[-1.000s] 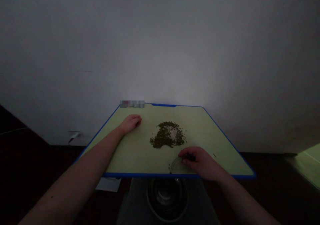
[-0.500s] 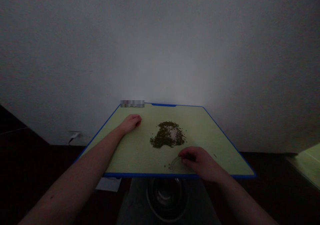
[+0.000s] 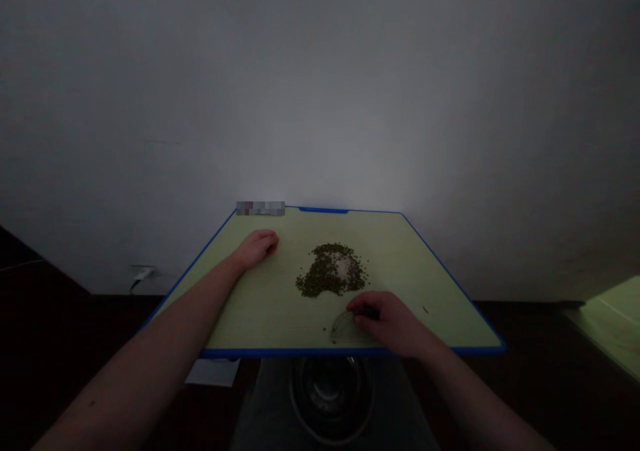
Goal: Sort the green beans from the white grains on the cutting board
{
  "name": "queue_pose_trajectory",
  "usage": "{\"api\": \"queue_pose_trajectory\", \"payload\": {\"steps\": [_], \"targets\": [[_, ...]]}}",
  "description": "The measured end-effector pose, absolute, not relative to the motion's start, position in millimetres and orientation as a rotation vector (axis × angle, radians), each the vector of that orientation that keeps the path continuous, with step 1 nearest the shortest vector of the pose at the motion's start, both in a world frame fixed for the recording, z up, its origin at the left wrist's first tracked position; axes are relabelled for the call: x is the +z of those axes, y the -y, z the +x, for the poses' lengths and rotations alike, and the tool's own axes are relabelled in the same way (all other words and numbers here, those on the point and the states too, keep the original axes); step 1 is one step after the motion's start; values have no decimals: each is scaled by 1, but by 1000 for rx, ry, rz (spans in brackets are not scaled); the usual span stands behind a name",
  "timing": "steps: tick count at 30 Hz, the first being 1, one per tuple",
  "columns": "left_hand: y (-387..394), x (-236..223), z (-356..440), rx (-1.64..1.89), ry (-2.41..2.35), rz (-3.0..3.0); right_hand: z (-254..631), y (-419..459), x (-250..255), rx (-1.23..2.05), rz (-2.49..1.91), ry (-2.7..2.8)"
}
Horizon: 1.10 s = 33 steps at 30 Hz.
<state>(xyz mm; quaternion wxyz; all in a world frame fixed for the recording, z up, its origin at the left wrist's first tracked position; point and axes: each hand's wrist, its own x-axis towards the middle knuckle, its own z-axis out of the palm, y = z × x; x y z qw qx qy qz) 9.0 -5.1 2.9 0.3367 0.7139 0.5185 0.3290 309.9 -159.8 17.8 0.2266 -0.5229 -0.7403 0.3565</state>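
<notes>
My left hand (image 3: 257, 248) rests curled in a loose fist on the pale yellow-green table (image 3: 400, 257), left of a pile of small dark green beans or seeds (image 3: 323, 277). Pale whitish grains (image 3: 343, 268) lie over the pile's right part. My right hand (image 3: 384, 319) is near the front edge, its fingers closed on a clear dish-like piece with a curved rim (image 3: 341, 323). The hand hides part of it, so its full shape does not show. A few loose beans (image 3: 325, 329) lie beside that rim.
A metal bowl (image 3: 331, 436) stands below the table's front edge, by my lap. The table has a raised blue rim (image 3: 350, 352) and meets a grey wall (image 3: 320, 104). A small brown sliver (image 3: 425, 309) lies at right. A white plug (image 3: 144, 275) is low on the wall.
The whole view has shifted slightly, with the table now a little further left. My right hand and the clear piece have barely moved against the table; my left hand stays put.
</notes>
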Motion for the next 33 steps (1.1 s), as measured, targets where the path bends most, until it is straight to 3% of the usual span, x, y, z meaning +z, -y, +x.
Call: {"api": "queue_pose_trajectory", "payload": {"steps": [33], "targets": [[9, 16, 23, 858, -1381, 1880, 320, 152, 21, 1010, -1337, 2061]]}}
